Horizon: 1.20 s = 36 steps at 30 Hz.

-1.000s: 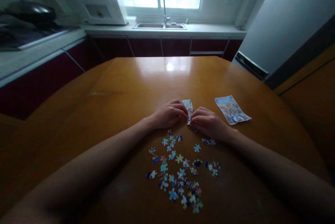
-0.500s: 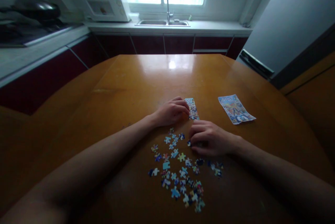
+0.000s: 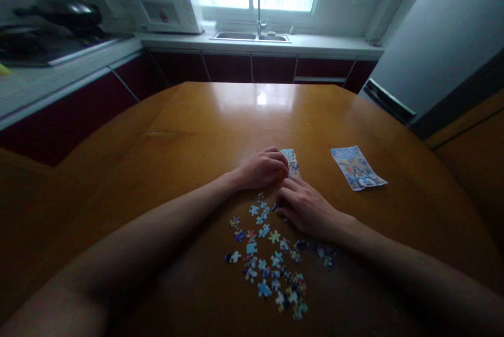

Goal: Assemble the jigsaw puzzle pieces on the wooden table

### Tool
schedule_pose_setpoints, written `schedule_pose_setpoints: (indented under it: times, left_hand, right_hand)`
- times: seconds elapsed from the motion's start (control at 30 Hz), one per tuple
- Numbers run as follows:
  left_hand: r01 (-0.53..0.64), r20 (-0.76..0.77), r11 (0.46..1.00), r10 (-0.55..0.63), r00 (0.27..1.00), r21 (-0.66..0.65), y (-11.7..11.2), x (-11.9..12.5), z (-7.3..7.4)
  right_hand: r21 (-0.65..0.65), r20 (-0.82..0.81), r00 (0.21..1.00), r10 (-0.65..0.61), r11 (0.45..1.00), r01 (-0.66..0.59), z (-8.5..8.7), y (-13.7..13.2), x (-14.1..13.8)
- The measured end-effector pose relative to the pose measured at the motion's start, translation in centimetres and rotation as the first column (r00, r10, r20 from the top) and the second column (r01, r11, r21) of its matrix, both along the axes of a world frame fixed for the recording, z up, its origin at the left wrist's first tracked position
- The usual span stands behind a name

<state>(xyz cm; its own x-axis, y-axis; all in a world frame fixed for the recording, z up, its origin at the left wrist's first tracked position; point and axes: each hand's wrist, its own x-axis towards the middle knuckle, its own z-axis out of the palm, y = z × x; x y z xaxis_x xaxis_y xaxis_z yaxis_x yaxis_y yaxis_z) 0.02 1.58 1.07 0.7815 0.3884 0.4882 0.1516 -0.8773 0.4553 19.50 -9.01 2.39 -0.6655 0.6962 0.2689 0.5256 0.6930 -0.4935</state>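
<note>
Resting on the glossy brown wooden desk, the left hand stays where it was. Its fingers are curled close together, with the tips against the left edge of the narrow strip of joined colourful jigsaw pieces, which lies flat near the desk's middle. The right hand has swung since half a second ago. Then it lay lower, curled among the scattered loose jigsaw pieces. Now it lies palm down, its fingers stretched side by side towards the strip's near end, just short of it. Whether they pinch a piece cannot be told. A printed colourful picture sheet lies apart to the right.
</note>
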Motion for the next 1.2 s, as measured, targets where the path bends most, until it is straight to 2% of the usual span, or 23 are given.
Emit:
schedule_pose_setpoints:
  times: [0.1,0.17,0.33,0.4,0.47,0.57,0.63,0.77,0.9,0.97,1.07,1.2]
  left_hand:
    - [-0.005,0.006,1.000,0.005,1.000,0.002,-0.1,0.0,0.1]
    - [-0.004,0.002,1.000,0.004,1.000,0.001,0.0,0.0,0.1]
    - [-0.049,0.018,0.999,0.049,0.999,0.006,0.1,-0.1,-0.2]
    - [-0.091,0.053,0.996,0.090,0.995,0.011,-0.1,0.0,-0.2]
    - [-0.120,0.074,0.992,0.117,0.990,0.030,-0.4,0.3,0.0]
    - [-0.125,0.085,0.989,0.118,0.989,0.078,-0.8,0.6,0.3]
    - [-0.118,0.087,0.988,0.109,0.990,0.102,-1.0,0.7,0.4]
    - [-0.114,0.086,0.987,0.104,0.991,0.114,-1.1,0.5,0.6]
    - [-0.119,0.091,0.989,0.111,0.990,0.091,-1.0,0.4,0.7]
    - [-0.108,0.090,0.991,0.101,0.991,0.079,-0.9,0.4,0.6]
    - [-0.070,0.059,0.997,0.068,0.996,0.040,-0.4,0.1,0.4]
    - [-0.034,-0.004,0.999,0.034,0.999,-0.024,0.2,-0.6,0.4]
  right_hand:
    - [-0.135,-0.111,0.993,-0.027,0.991,0.012,0.3,-0.1,0.2]
    - [-0.240,-0.238,0.965,-0.108,0.970,0.050,0.1,0.3,0.6]
    - [-0.386,-0.494,0.758,-0.426,0.889,0.248,-0.8,2.2,1.7]
    - [-0.455,-0.532,0.673,-0.514,0.844,0.285,-1.0,2.8,1.9]
    - [-0.522,-0.539,0.622,-0.568,0.805,0.282,-1.0,2.9,1.9]
    - [-0.585,-0.535,0.607,-0.587,0.776,0.235,-0.9,2.6,1.7]
    - [-0.594,-0.542,0.611,-0.577,0.777,0.207,-0.9,2.4,1.6]
    - [-0.518,-0.550,0.664,-0.508,0.830,0.207,-0.8,2.5,2.0]
    - [-0.268,-0.548,0.758,-0.354,0.933,0.242,-0.5,3.1,2.7]
    - [-0.136,-0.538,0.802,-0.260,0.966,0.222,-0.4,3.3,2.9]
    - [0.001,-0.500,0.854,-0.145,0.986,0.167,-0.5,3.6,3.4]
    - [0.078,-0.341,0.937,-0.072,0.992,0.104,-1.1,3.9,4.2]
